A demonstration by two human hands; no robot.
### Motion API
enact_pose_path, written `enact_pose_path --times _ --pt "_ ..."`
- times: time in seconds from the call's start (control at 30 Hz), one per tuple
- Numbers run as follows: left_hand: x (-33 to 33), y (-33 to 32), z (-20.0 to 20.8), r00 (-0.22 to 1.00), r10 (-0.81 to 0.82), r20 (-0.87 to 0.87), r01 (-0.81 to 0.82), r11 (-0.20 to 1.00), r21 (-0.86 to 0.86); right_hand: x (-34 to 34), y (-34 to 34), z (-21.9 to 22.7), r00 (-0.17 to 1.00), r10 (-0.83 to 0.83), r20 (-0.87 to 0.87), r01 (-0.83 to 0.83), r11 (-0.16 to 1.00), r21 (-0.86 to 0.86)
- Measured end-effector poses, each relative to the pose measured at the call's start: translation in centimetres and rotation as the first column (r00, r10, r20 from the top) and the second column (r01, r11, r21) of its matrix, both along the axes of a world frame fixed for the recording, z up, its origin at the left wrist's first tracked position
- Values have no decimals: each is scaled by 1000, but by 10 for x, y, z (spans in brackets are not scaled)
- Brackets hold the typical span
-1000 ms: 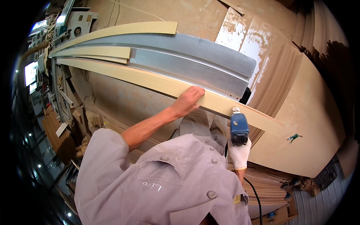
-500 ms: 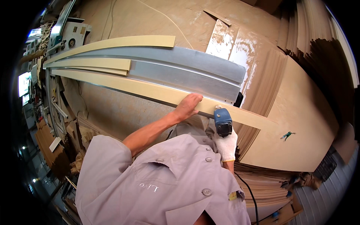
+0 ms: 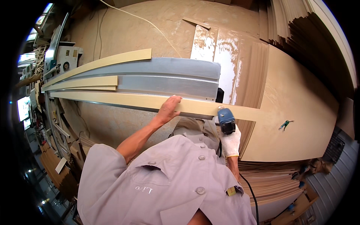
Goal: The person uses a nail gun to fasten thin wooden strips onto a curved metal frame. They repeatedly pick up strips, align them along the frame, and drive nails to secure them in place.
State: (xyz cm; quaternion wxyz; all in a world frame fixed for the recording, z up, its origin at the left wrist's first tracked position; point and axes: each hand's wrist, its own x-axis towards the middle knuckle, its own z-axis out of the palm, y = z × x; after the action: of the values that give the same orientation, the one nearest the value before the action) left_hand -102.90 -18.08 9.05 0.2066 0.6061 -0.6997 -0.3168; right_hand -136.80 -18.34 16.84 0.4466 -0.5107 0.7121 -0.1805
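A long pale-yellow board (image 3: 142, 100) runs left to right in front of me along the near side of the grey metal table (image 3: 168, 85). My left hand (image 3: 169, 109), bare, grips its near edge with the fingers over the top. In a white knit glove, my right hand (image 3: 231, 141) holds a blue corded power tool (image 3: 226, 120) against the near edge, close to the board's right end. The tool's black end points toward me; its contact with the edge is too small to make out. Most of the right fingers hide behind the tool.
More yellow strips (image 3: 98, 83) lie on the metal table at left. A large tan sheet (image 3: 296, 108) on a stack at right carries small green-handled pliers (image 3: 286, 125). The tool's black cord (image 3: 252, 193) hangs by my right side. Stacked panels (image 3: 290, 20) stand far right.
The tool and my gloved right hand have slid right along the board toward its end. My left hand keeps about the same place on the board. The whole view has shifted.
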Motion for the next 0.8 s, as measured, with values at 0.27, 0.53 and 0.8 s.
enact_pose_path --times 0.27,0.53,0.8 --pt "-6 -2 3 996 -27 83 30 999 -31 -57 -11 3 999 6 -32 -8 998 -66" --pt "-9 -1 6 990 -16 142 9 999 49 -95 -20 4 997 -65 40 70 986 -150" --pt "-12 0 11 987 -23 156 19 999 27 -150 -17 -12 992 -129 10 130 984 -125"
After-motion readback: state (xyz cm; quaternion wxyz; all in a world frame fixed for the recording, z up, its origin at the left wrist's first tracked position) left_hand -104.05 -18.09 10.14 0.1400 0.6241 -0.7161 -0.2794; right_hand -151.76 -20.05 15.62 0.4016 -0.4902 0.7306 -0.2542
